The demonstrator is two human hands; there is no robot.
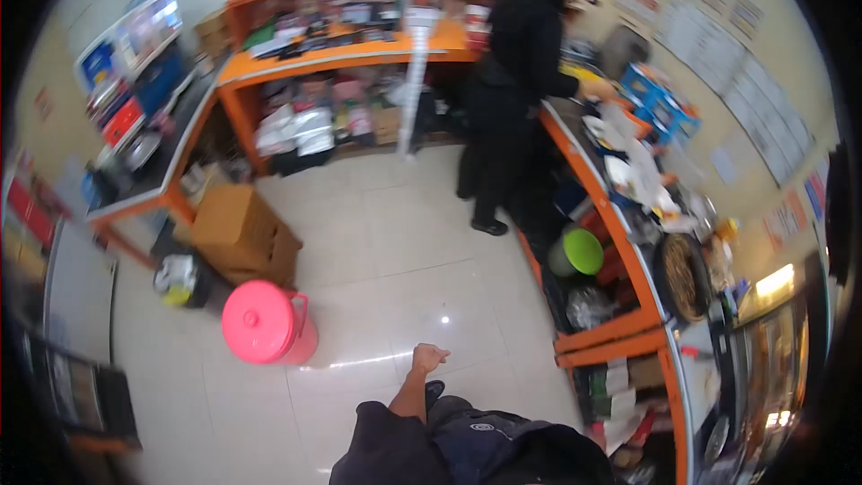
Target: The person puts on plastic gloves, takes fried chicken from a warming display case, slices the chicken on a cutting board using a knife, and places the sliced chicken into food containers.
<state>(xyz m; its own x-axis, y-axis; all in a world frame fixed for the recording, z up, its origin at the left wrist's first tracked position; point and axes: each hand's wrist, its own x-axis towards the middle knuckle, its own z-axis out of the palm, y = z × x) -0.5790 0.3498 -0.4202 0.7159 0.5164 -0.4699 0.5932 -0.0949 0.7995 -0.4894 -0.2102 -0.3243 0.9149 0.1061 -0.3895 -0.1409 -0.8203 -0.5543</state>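
My left hand (pixel 430 357) hangs in front of my body over the tiled floor, with its fingers curled closed. Nothing shows in it, and it touches no object. Left of it stands a pink bucket (pixel 260 323) with a pink lid and a handle. My right hand is not in view; the dark clothing on my body (pixel 485 445) fills the bottom of the picture.
A person in black (pixel 516 81) stands at the right counter (pixel 628 224), which holds dishes, a blue crate (pixel 648 99) and a round dark basket (pixel 682 277). A green-topped bin (pixel 582 251) sits below. Brown boxes (pixel 238 224) stand behind the pink bucket.
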